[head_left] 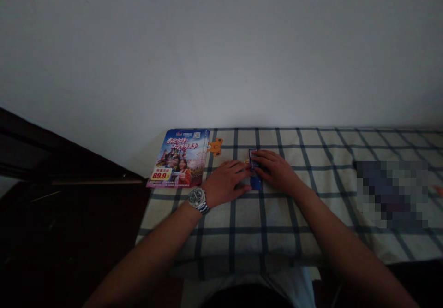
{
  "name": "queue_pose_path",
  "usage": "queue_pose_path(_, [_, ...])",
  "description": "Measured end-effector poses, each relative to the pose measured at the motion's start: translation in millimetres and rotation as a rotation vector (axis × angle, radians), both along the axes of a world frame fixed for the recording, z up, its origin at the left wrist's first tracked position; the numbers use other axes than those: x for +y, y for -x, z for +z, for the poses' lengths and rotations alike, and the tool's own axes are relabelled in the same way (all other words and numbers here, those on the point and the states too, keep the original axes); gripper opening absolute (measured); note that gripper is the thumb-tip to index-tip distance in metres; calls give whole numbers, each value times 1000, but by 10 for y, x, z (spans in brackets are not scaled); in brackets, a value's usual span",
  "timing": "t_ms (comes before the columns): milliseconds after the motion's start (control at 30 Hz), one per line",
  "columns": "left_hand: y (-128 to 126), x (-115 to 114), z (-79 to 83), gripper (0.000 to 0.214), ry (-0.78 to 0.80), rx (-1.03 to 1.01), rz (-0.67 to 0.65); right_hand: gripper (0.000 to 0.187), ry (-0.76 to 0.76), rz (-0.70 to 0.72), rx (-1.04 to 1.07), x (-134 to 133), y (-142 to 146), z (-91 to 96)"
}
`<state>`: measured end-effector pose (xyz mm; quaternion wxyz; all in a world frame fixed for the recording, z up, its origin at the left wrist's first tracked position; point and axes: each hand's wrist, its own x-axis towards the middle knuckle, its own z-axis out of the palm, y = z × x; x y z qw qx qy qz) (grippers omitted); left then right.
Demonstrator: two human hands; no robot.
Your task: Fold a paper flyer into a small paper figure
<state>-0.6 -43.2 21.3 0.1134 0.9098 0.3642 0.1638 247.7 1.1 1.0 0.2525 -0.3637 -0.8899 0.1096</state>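
A narrow blue strip of folded printed paper lies on the checked cloth between my two hands. My left hand, with a metal watch on its wrist, reaches the strip's left edge with fingers stretched and thumb apart. From the other side, my right hand lays its extended fingers across the strip's upper part, covering some of it. To the left is a stack of colourful printed flyers, its top sheet face up with a picture and "89.9". My left hand is beside the stack's lower right corner.
The checked cloth covers a surface set against a pale wall. An orange cartoon figure shows beside the flyers. A dark object, blurred by pixelation, lies at the right. Part of a person's hand shows at the right edge.
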Motion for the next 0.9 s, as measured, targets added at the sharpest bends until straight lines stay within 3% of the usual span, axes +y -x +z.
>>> queue_pose_path(900, [33, 32, -22, 33, 1, -42, -16, 53, 29, 29, -24, -62, -12, 90])
